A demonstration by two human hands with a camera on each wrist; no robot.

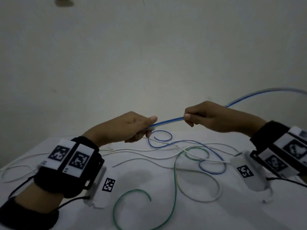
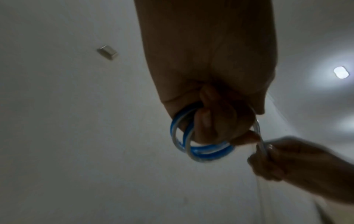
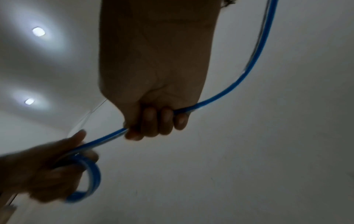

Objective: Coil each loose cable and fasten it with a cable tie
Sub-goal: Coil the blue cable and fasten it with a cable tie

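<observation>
A white table (image 1: 216, 218) carries a tangle of loose cables. White cables (image 1: 139, 161) trail from its left edge toward the middle, a thin blue cable (image 1: 214, 172) loops near the far right, and a green cable (image 1: 175, 180) curves toward the near edge, crossing the others.

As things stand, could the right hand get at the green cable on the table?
Probably not yet. The right hand grips the blue cable that the left hand is coiling. The green cable lies uncovered on the table below, so once the hand lets go, the way looks free.
</observation>
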